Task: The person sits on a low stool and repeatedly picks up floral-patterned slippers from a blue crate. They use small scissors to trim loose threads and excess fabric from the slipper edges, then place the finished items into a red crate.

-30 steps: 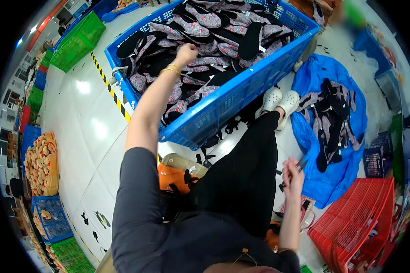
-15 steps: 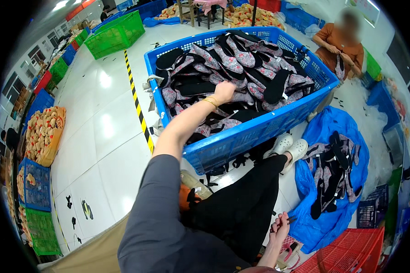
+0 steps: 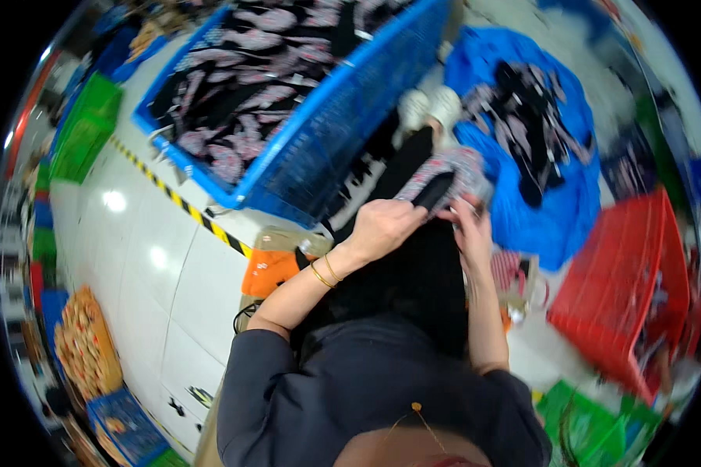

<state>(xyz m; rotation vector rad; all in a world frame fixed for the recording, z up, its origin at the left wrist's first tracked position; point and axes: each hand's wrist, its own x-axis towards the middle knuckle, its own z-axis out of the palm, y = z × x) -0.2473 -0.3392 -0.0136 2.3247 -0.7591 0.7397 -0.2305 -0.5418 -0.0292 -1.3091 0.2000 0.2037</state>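
A floral grey-and-pink fabric slipper (image 3: pixel 436 177) with a black sole is held up over my lap, blurred by motion. My left hand (image 3: pixel 385 227) is closed on its near end. My right hand (image 3: pixel 469 227) is at the slipper's right side with its fingers bent; whether it also holds a small tool is not clear. Ahead on the left, a large blue crate (image 3: pixel 331 128) is heaped with similar slippers (image 3: pixel 249 74). More slippers (image 3: pixel 526 132) lie in a pile on a blue sheet (image 3: pixel 502 226) to the right.
A red crate (image 3: pixel 611 303) stands to my right, with green plastic (image 3: pixel 584 424) nearer. Beside my left forearm is an orange item (image 3: pixel 271 272). Yellow-black tape (image 3: pixel 175 196) crosses the tiled floor. Farther left are a green crate (image 3: pixel 89 128) and an orange container of plush toys (image 3: pixel 86 342).
My left hand has come back from the crate to my lap, now with a slipper. My right hand has risen to meet it. The view has tilted down and turned right.
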